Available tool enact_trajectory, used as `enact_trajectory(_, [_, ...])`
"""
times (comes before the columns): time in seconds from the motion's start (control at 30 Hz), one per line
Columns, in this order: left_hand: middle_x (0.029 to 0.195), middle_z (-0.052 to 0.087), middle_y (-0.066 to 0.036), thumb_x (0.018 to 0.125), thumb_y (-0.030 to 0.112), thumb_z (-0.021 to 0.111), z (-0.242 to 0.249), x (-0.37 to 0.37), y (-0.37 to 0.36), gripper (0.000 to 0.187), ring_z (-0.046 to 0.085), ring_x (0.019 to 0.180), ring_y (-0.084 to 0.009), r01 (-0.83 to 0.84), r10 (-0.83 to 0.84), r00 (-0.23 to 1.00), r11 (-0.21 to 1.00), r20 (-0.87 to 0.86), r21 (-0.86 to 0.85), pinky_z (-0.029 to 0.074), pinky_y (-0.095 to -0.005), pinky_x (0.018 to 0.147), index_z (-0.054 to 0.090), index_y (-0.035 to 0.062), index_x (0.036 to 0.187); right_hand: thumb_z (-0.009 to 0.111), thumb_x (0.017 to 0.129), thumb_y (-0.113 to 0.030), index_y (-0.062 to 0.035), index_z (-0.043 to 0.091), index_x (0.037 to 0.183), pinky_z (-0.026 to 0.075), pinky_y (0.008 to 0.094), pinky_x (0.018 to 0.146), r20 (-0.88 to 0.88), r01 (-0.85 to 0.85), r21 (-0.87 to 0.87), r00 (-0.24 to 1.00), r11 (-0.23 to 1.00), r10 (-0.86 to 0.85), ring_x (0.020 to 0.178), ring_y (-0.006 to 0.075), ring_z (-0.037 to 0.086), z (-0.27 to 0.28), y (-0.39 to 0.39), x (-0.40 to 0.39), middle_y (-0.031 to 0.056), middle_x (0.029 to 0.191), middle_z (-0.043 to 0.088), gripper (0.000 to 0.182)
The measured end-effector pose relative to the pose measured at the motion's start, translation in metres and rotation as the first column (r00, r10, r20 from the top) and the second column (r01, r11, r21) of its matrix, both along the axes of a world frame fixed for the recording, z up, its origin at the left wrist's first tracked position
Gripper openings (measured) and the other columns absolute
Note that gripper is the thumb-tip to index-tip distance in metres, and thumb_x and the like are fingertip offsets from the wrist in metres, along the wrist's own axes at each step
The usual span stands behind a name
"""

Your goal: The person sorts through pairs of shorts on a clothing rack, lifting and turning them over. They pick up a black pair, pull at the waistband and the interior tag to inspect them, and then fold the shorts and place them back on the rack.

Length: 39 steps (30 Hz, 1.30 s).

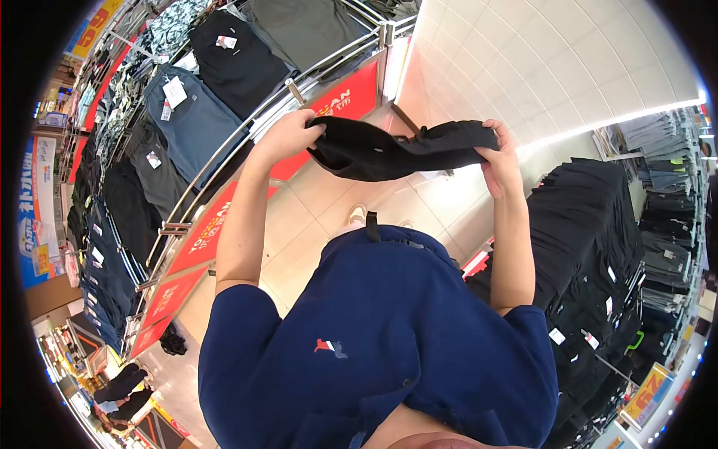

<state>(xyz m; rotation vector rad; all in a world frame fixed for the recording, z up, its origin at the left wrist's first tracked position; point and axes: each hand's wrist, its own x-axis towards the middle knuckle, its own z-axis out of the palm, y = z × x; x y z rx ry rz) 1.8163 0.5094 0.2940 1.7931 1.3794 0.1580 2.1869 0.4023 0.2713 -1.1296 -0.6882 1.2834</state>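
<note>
A pair of black trousers (404, 153) is stretched between my two hands at about chest height, well out in front of me. My left hand (293, 135) grips one end of the waist, fingers curled in at the edge. At the opposite end, my right hand (499, 157) pinches the cloth between thumb and fingers. The fabric sags a little in the middle, and a small pale mark shows on it. The legs are foreshortened beneath and hard to make out.
To the left, a metal rail rack (183, 202) with red sign panels (202, 232) holds tagged trousers (191, 116). A rack of black garments (576, 224) stands close on the right. A white tiled pillar (553, 67) rises ahead. Pale floor tiles (299, 224) lie below.
</note>
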Motion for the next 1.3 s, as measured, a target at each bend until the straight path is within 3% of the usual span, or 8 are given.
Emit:
enact_trajectory(0.13, [0.089,0.067,-0.017,0.087,0.01,0.047,-0.005,-0.008,-0.003,0.025,0.069,0.064,-0.0224,-0.127,0.129,0.988,0.991,0.083,-0.037,0.051,-0.0341,0.072,0.059,-0.0038,0.104,0.054,0.074,0.016,-0.0086,0.051,0.117,0.047,0.0281,0.073,0.483,-0.003,0.039,0.875,0.999,-0.016,0.084,0.0156,0.059,0.018,-0.001,-0.005,0.0074,0.093,0.059,0.05])
enact_trajectory(0.3, [0.088,0.068,-0.014,0.082,0.001,0.041,-0.013,-0.009,-0.012,0.033,0.068,0.064,-0.0229,-0.159,0.164,0.964,0.986,0.21,-0.041,0.051,-0.0335,0.071,0.061,-0.0012,0.109,0.054,0.066,0.013,-0.0063,0.055,0.112,0.047,0.0365,0.073,0.977,-0.016,0.116,0.18,0.993,-0.111,0.082,0.0294,0.059,0.038,-0.001,-0.012,0.012,0.085,0.057,0.05])
enact_trajectory(0.73, [0.075,0.065,-0.011,0.08,0.02,0.058,-0.037,-0.013,-0.038,0.023,0.064,0.072,-0.0186,0.16,-0.17,0.985,0.967,-0.035,-0.199,0.048,-0.0324,0.07,0.062,-0.0016,0.088,0.046,0.07,0.013,-0.0004,0.057,0.093,0.047,0.0335,0.073,0.941,-0.198,0.233,0.292,0.952,-0.17,0.081,0.0285,0.06,0.031,0.006,-0.004,0.0134,0.092,0.06,0.029])
enact_trajectory(0.83, [0.077,0.068,-0.014,0.084,0.036,0.062,-0.039,-0.015,-0.044,0.039,0.067,0.074,-0.0214,0.126,-0.145,0.985,0.975,-0.097,-0.18,0.05,-0.0324,0.071,0.066,-0.0016,0.094,0.048,0.071,0.013,-0.0023,0.058,0.095,0.046,0.0289,0.071,0.704,-0.125,-0.002,0.705,0.992,0.09,0.08,0.0194,0.059,0.024,0.002,0.0,0.0088,0.091,0.06,0.03])
enact_trajectory(0.93, [0.077,0.067,-0.014,0.086,0.034,0.06,-0.036,-0.02,-0.053,0.036,0.067,0.072,-0.0218,0.054,-0.061,0.998,0.982,-0.033,-0.182,0.05,-0.0337,0.071,0.067,-0.0006,0.095,0.054,0.076,0.014,-0.0027,0.056,0.102,0.043,0.0232,0.075,0.716,-0.154,-0.013,0.688,0.988,0.117,0.082,0.0111,0.055,0.022,-0.001,0.005,0.0037,0.092,0.059,0.031])
enact_trajectory(1.07, [0.09,0.069,-0.014,0.089,0.025,0.058,-0.032,-0.031,-0.06,0.028,0.067,0.079,-0.0248,0.04,-0.041,0.997,0.999,-0.058,-0.028,0.051,-0.0367,0.076,0.066,0.0005,0.101,0.05,0.066,0.014,-0.0028,0.059,0.097,0.046,0.0293,0.078,0.835,-0.229,0.076,0.547,0.97,0.064,0.093,0.0225,0.059,0.011,-0.005,0.011,0.0095,0.098,0.058,0.036])
enact_trajectory(1.2, [0.098,0.067,-0.016,0.086,0.023,0.057,-0.012,-0.026,-0.075,0.025,0.061,0.097,-0.0337,0.006,0.031,0.962,0.991,-0.273,0.135,0.049,-0.0434,0.083,0.068,0.006,0.1,0.045,0.061,0.015,-0.0018,0.057,0.093,0.042,0.0404,0.082,1.0,-0.335,0.013,0.027,0.942,-0.005,0.094,0.0351,0.053,0.03,-0.016,-0.016,0.0153,0.094,0.054,0.038])
enact_trajectory(1.3, [0.096,0.066,-0.015,0.086,0.021,0.057,-0.008,-0.029,-0.09,0.023,0.061,0.096,-0.0318,-0.067,0.144,0.952,0.959,-0.271,0.275,0.049,-0.0426,0.082,0.069,0.0069,0.099,0.045,0.06,0.014,-0.0002,0.055,0.09,0.04,0.0442,0.083,0.998,-0.388,-0.058,0.001,0.92,0.063,0.097,0.0372,0.051,0.035,-0.024,-0.029,0.0162,0.093,0.054,0.035])
